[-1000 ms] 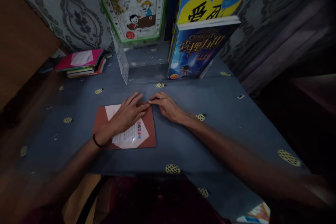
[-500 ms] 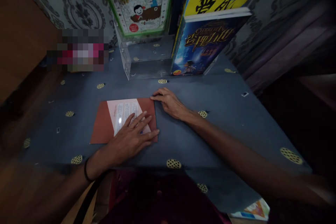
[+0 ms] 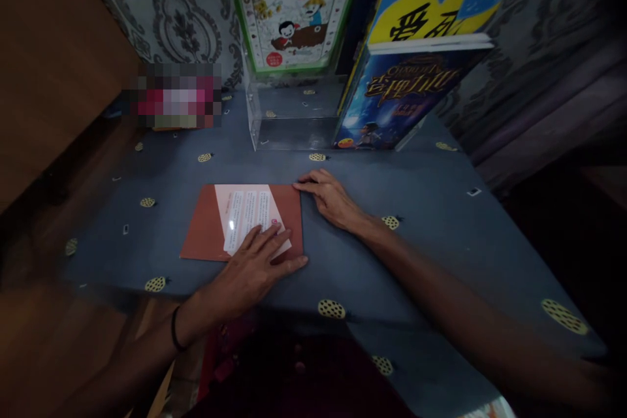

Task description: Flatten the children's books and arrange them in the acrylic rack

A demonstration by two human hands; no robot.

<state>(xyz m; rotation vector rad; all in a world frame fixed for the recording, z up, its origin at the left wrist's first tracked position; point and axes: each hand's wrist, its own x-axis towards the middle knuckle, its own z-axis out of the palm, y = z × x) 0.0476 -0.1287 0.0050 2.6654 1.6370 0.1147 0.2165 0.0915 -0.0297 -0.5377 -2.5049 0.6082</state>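
A thin reddish-brown booklet (image 3: pixel 198 228) lies flat on the cloth-covered table, a pale pink panel of printed text on its upper face. My left hand (image 3: pixel 257 268) rests over its near edge towards the right, palm down with the fingers stretched out and apart. The thumb reaches the near right corner. At the far right corner, my right hand (image 3: pixel 330 199) has its thumb and forefinger pressed together on the booklet's edge, the other fingers curled. How much of the corner lies between them is hard to see.
Beyond the booklet stands a clear plastic rack (image 3: pixel 294 134). It holds a green picture book (image 3: pixel 298 26), a blue and yellow book (image 3: pixel 426 10) and a dark blue book (image 3: pixel 396 95). A blurred-out item (image 3: pixel 179 99) lies at the back left. The patterned tablecloth (image 3: pixel 416 281) drops over the near edge.
The view has shifted, so everything sits further right. My left hand has slid towards the booklet's near edge, uncovering more printed text. My right hand stays at the far right corner.
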